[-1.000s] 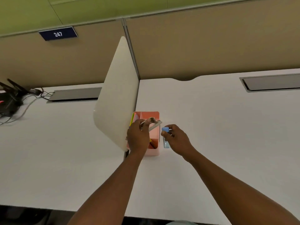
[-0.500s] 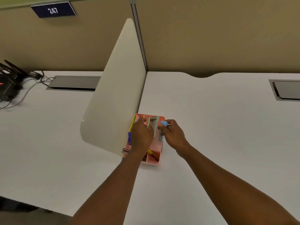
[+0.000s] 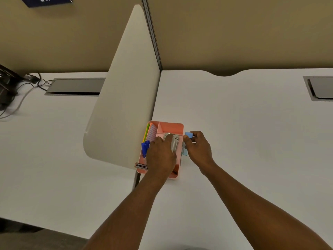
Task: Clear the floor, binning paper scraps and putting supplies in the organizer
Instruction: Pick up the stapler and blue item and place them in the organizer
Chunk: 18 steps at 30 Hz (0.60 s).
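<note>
Left hand (image 3: 162, 156) grips a metallic stapler (image 3: 174, 143) inside the pink plastic organizer (image 3: 170, 127); right hand (image 3: 198, 148) pinches a small blue block (image 3: 188, 135).

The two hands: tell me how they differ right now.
The left hand is over the pink organizer, lowering a grey stapler into it; the right hand stays beside the organizer, pinching a small blue item. Both are closed on supplies.

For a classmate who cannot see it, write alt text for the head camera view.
A left hand lowers a grey stapler into a pink organizer on a white desk. Beside the organizer, the right hand holds a small blue item.
</note>
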Each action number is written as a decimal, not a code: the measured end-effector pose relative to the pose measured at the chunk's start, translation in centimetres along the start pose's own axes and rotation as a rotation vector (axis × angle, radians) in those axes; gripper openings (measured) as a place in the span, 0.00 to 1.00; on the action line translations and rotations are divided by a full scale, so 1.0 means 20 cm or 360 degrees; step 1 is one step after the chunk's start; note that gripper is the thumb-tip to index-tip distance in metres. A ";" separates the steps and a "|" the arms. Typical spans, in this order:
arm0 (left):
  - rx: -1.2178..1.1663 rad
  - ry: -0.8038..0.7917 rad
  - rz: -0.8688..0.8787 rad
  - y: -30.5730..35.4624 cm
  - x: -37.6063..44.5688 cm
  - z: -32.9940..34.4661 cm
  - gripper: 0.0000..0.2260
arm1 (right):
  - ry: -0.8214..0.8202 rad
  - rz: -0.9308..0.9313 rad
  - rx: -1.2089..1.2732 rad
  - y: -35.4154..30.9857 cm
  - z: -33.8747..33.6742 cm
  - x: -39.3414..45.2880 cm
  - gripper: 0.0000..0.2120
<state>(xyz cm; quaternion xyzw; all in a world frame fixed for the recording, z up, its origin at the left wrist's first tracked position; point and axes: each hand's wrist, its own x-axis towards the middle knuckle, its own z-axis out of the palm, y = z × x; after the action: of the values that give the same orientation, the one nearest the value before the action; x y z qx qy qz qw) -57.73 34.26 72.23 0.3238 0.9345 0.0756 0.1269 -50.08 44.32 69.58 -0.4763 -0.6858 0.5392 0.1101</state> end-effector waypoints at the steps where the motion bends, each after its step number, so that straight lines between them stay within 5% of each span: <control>1: 0.0005 -0.0024 0.0014 -0.01 0.00 0.00 0.28 | 0.0005 0.0004 -0.0004 0.00 0.00 0.00 0.18; 18: -0.0077 -0.0220 0.0106 0.00 0.05 0.00 0.30 | 0.0133 -0.0166 -0.0049 -0.03 -0.04 0.05 0.19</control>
<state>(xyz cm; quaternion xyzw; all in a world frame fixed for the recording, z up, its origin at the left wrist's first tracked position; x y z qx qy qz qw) -58.55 34.80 72.09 0.3560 0.9101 0.0799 0.1964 -50.41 45.59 69.96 -0.4636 -0.7127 0.5017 0.1593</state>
